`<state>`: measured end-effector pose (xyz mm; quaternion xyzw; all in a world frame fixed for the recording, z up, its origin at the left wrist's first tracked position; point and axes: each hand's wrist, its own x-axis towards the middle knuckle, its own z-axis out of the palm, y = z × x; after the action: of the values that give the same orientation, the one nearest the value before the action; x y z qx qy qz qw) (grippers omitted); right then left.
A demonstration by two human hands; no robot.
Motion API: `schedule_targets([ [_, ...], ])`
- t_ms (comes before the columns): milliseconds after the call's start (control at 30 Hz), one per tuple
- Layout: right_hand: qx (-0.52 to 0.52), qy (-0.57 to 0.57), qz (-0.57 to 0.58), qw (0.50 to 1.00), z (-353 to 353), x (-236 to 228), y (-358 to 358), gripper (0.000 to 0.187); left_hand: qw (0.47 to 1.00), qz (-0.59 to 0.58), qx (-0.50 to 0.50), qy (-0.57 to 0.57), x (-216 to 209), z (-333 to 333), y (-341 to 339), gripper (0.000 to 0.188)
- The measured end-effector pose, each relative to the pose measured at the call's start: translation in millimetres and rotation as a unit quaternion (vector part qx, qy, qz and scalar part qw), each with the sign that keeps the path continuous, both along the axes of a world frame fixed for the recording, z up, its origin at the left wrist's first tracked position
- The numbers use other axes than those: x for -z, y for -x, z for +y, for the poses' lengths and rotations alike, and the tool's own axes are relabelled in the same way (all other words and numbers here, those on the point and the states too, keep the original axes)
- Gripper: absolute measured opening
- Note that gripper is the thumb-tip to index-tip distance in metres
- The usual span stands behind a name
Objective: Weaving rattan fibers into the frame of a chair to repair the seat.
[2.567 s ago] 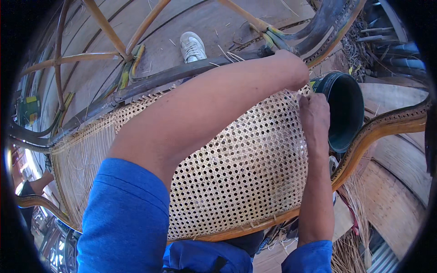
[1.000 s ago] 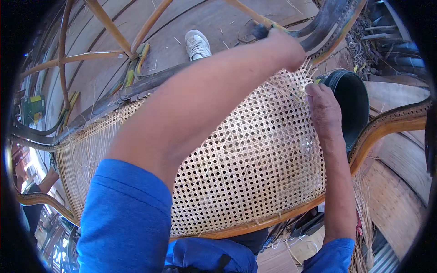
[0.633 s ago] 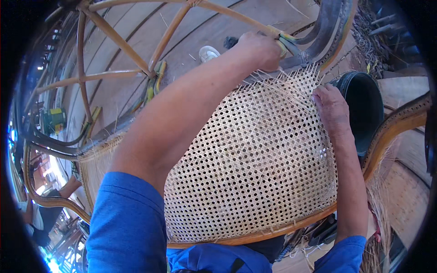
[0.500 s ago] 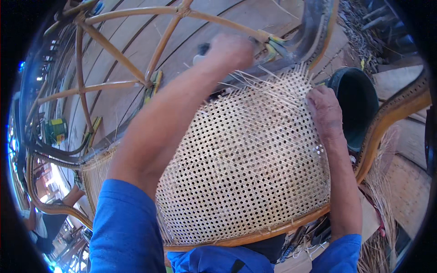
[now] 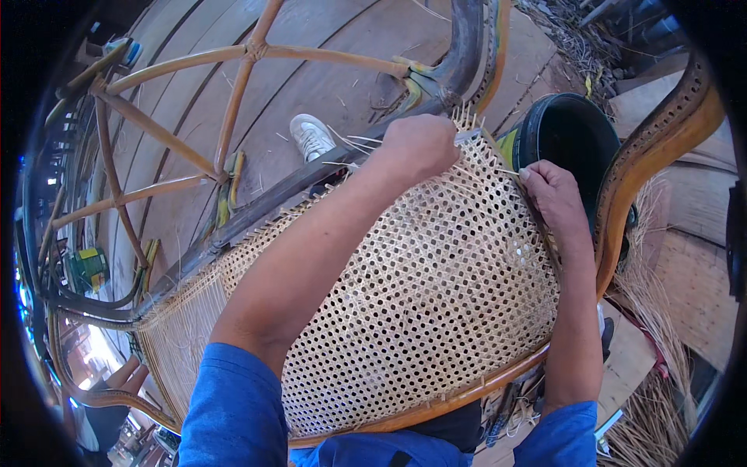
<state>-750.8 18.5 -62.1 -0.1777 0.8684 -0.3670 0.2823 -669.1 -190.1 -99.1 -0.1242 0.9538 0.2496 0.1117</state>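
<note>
A woven cane panel [image 5: 420,288] with an open pattern of holes stretches over a curved wooden frame in front of me. My left hand [image 5: 420,148] is closed in a fist at the panel's far edge, and loose cane strands [image 5: 354,146] stick out around it. A small greyish flat piece [image 5: 468,136] shows just right of that fist; what the fingers grip is hidden. At the panel's right edge, my right hand [image 5: 554,194] pinches a thin cane strand [image 5: 506,171] between thumb and finger.
A dark green bucket [image 5: 537,128] stands just beyond my right hand. The curved wooden arm [image 5: 665,148] with drilled holes rises at right. Rattan poles [image 5: 233,109] cross at far left over a plank floor, where a white shoe [image 5: 311,136] shows. Loose cane fibres [image 5: 650,311] lie at right.
My left hand has come down from beyond the far edge onto the panel. My right hand stays by the right edge and now pinches a strand. The view has shifted, uncovering the shoe.
</note>
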Motion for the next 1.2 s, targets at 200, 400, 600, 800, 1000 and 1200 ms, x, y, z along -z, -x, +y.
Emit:
schedule_targets([
  [200, 0.023, 0.012, -0.105, 0.994, 2.8, -2.4, 5.9, 0.020, 0.970, -0.038, -0.020, -0.238, 15.1, -18.8, 0.0, 0.038],
  [400, -0.016, -0.006, -0.089, 0.996, -4.2, 13.4, 10.4, 0.021, 0.935, -0.073, -0.060, -0.341, 15.6, -26.5, -5.0, 0.031],
  [600, -0.112, -0.088, 0.024, 0.990, -21.2, 8.6, 17.3, 0.024, 0.897, -0.050, -0.099, -0.427, 28.8, -31.2, -10.7, 0.017],
  [800, -0.311, -0.232, 0.307, 0.869, -16.1, -5.5, 17.1, 0.010, 0.890, -0.049, -0.118, -0.438, 33.9, -29.4, -16.5, 0.015],
  [1000, -0.297, -0.181, 0.207, 0.915, -19.1, 1.3, 26.7, 0.011, 0.886, 0.024, -0.121, -0.448, 37.9, -24.2, -24.9, 0.019],
  [1200, -0.107, -0.038, 0.003, 0.994, -18.1, 4.7, 16.8, 0.011, 0.953, 0.034, -0.093, -0.287, 9.7, -31.2, -26.3, 0.026],
])
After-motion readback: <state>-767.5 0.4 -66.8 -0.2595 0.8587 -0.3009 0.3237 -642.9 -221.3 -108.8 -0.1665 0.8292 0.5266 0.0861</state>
